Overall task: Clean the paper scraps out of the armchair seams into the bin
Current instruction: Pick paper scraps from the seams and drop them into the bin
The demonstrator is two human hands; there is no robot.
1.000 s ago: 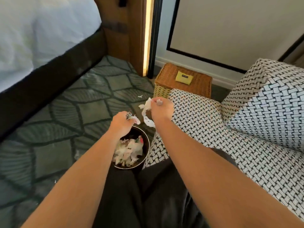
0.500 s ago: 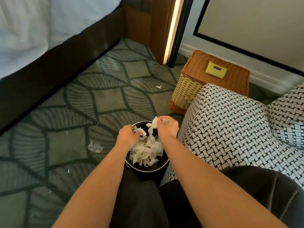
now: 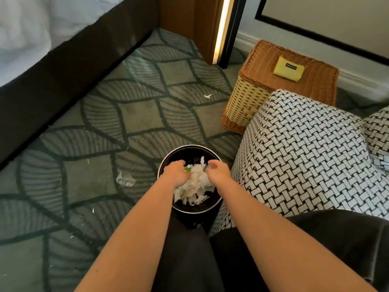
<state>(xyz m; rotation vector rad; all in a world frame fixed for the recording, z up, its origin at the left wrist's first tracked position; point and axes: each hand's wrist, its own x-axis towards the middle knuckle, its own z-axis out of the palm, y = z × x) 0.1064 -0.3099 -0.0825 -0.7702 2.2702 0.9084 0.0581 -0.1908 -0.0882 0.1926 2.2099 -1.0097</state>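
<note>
- Running along the far left, the bed (image 3: 52,66) edges a patterned carpet (image 3: 94,114) where stray bits lie: a clear crumpled piece (image 3: 125,179) left of the bin and a white fleck (image 3: 208,96) farther off.
- The left hand (image 3: 175,174) has dropped from above the rim into the bin's mouth. It lies knuckles up, fingers curled down against the heap. Whether it still grips the scraps it brought cannot be told.
- The bin (image 3: 168,157), round and dark, stands on the carpet touching the armchair's near left corner. It holds a heap of white paper scraps (image 3: 195,186).
- The right hand (image 3: 217,173) has come down beside the left one, well off the chair arm it hung over a second ago. Its fingers are curled by a strip standing out of the heap. A pinch or a release cannot be told.
- The armchair (image 3: 305,157), in black-and-white weave, fills the right. No scraps show on its visible arm, and its seams are out of view.
- The wicker basket (image 3: 252,102) stands beyond it, bearing a yellow pouch (image 3: 288,69).
- This load looks delivered. Likely next come a return to the seams and the strays on the carpet.
</note>
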